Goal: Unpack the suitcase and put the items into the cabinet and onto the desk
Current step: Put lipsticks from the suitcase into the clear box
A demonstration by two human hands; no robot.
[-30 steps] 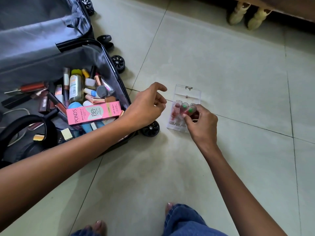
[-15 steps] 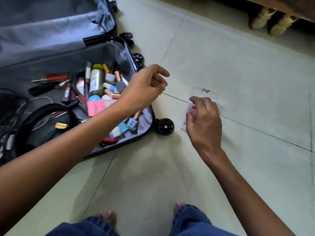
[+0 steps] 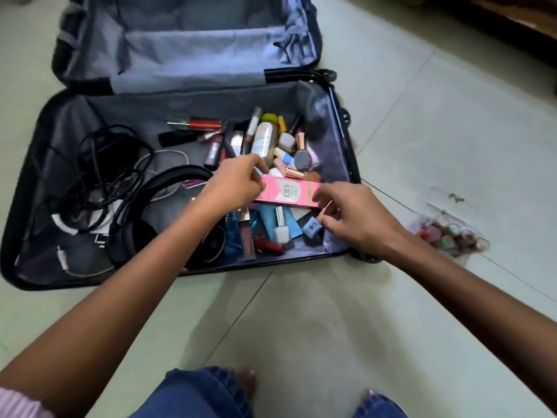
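Soft, even light is received from 1 o'clock, where the floor [image 3: 422, 122] is brightest. Faint shadows are thrown toward 6 o'clock. The suitcase [image 3: 193, 101] lining is left dim. Motion blur is spread throughout, and edges are bowed.

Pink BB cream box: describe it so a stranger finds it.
In the near half of the suitcase, find the cosmetics pile at right. The pink BB cream box lies atop it between left hand and right hand, the only long carton in it.
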